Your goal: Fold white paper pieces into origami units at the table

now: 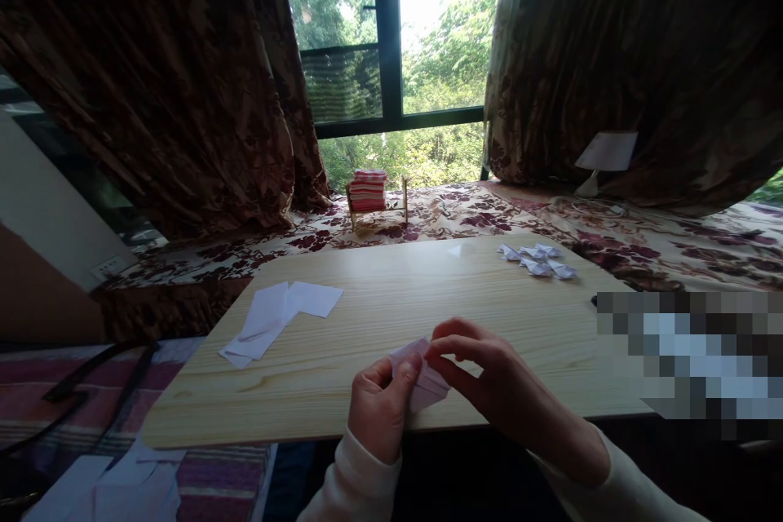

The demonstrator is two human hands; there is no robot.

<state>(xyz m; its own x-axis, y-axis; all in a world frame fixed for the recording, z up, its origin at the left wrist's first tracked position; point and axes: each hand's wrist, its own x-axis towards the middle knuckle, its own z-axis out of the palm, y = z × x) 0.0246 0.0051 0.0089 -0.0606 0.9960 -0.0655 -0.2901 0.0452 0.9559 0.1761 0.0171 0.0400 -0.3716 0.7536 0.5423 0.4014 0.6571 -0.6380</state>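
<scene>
Both my hands hold a small folded piece of white paper (422, 379) just above the near edge of a light wooden board (391, 294). My left hand (379, 412) grips the paper from below with curled fingers and the thumb on top. My right hand (489, 379) pinches its upper edge with fingertips together. Both wrists wear cream sleeves.
Flat white paper strips (272, 322) lie on the board's left. A cluster of small folded paper pieces (538, 259) sits at the far right. A tiny wooden rack with red-striped cloth (370, 196) stands beyond, before a window and dark floral curtains. More paper (122, 485) lies lower left.
</scene>
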